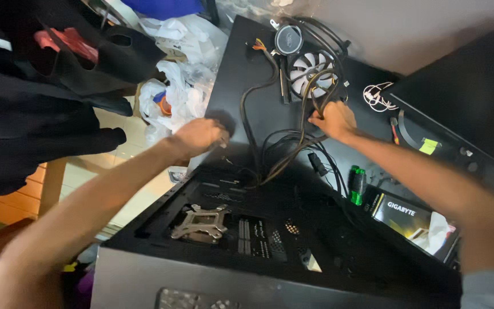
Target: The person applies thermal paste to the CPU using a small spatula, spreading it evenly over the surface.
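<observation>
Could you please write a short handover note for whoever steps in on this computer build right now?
Left hand: closed, resting at the far left edge of the open black computer case; what its grip holds is hidden.
Right hand: grip shut on the bundle of black cables, which runs from the case up to the white cooler fan lying on the black panel.
Done: the case lies open on its side, with the metal bracket showing inside.
Left: the fan and cables are still outside the case. A green-handled screwdriver lies to the right.
</observation>
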